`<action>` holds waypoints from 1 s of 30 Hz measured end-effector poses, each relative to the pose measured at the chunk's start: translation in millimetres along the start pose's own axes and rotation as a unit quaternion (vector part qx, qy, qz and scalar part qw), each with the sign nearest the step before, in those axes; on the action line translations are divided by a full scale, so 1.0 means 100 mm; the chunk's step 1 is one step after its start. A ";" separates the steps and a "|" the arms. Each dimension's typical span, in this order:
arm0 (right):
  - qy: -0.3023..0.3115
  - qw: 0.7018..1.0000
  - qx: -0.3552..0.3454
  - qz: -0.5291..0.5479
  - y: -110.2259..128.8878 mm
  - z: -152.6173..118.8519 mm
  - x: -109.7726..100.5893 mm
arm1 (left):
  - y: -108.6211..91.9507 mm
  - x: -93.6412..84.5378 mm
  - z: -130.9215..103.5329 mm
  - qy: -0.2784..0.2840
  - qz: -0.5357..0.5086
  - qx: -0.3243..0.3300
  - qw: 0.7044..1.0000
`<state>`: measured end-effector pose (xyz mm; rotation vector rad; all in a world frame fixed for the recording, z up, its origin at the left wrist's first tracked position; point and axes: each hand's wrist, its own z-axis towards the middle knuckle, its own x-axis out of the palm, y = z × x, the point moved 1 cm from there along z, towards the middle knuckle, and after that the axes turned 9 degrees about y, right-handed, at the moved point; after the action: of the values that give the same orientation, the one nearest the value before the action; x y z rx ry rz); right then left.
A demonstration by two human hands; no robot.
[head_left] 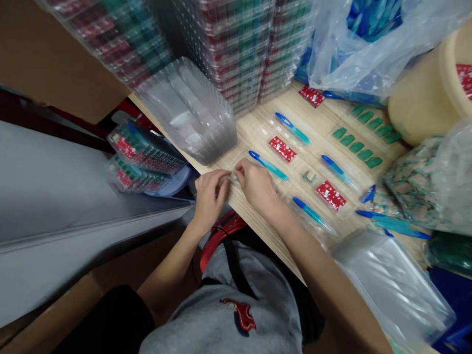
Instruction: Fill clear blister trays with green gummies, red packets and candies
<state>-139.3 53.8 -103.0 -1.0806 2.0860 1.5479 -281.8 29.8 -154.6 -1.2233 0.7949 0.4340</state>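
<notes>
So, both hands are up at the near edge of the wooden table [254, 216], fingertips almost meeting over a small greenish piece [233, 173]. The right hand [256, 184] has it pinched between thumb and finger. The left hand [211, 194] has its fingertips right at the same piece, fingers curled, but I can't tell if it's pinching or just touching. The piece is too small and blurry to make out properly.

Just beyond the right hand lies a blue pen-shaped item [268, 165], with a red spotted packet [282, 149] past it. Over to the right there's another little green-and-pale piece [309, 175], sitting near a second red packet [332, 195]. Further along you get rows of green pieces [357, 147] next to a beige tub [416, 93].

Beyond the left hand is a nested stack of clear trays [188, 118], with tall piles of filled packs [239, 44] behind it.
</notes>
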 end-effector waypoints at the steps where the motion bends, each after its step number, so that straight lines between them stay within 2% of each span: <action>1: -0.004 1.000 0.002 -0.019 0.03 -0.01 0.02 | 0.00 0.00 0.01 0.003 0.001 0.003 1.000; 7: -0.026 0.996 -0.005 -0.087 0.08 -0.07 0.17 | 0.02 0.01 0.05 -0.004 0.007 0.007 1.000; 17: -0.074 0.989 0.014 -0.129 0.11 -0.08 0.33 | 0.01 0.04 0.07 -0.016 0.017 0.010 1.000; 23: -0.098 0.985 0.023 -0.142 0.01 -0.04 0.32 | 0.02 0.08 0.10 -0.020 0.034 0.000 0.999; 27: -0.092 0.982 -0.014 -0.162 -0.04 -0.03 0.30 | 0.00 0.08 0.11 -0.021 0.055 0.000 0.998; 30: -0.084 0.978 -0.062 -0.180 -0.10 -0.15 0.27 | -0.03 0.05 0.10 -0.016 0.109 0.031 0.993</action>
<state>-147.0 28.9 -121.9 -1.2423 1.5965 1.5391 -273.6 37.7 -155.4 -1.0735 0.9131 0.6013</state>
